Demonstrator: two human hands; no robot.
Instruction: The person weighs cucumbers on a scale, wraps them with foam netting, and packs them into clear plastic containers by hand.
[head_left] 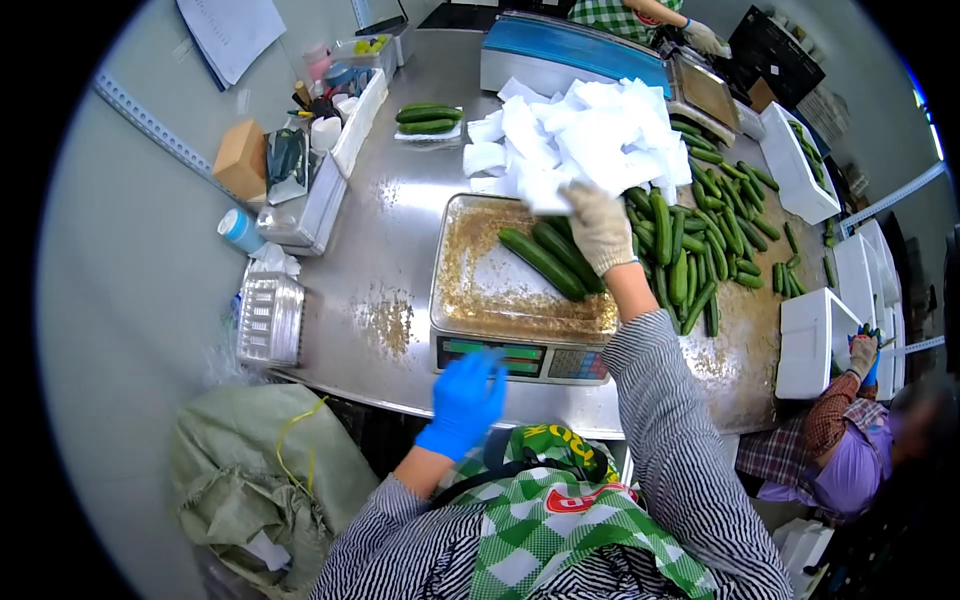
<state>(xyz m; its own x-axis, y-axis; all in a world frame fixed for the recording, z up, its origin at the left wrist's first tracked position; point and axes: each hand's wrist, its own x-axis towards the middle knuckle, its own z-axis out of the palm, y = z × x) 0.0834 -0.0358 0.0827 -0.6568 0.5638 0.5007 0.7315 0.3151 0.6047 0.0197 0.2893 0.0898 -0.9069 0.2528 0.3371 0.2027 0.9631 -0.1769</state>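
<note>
My right hand [600,230], in a beige knit glove, is closed at the near edge of a heap of white sheets [590,130], apparently pinching one white sheet [546,192]. Just below it, two long cucumbers [545,262] lie on the dirty metal pan of a weighing scale [470,300]. My left hand [467,400], in a blue glove, hovers before the scale's front panel with its fingers apart and nothing visible in them. Motion blurs it slightly. Right of the scale lies a large pile of loose cucumbers [690,245].
Several cucumbers sit on a white tray [428,122] at the back. Stacked clear plastic trays [271,318] stand left. White foam boxes [805,345] line the right edge, where a co-worker [830,440] handles something. Another person's gloved hand [703,38] is at the far side.
</note>
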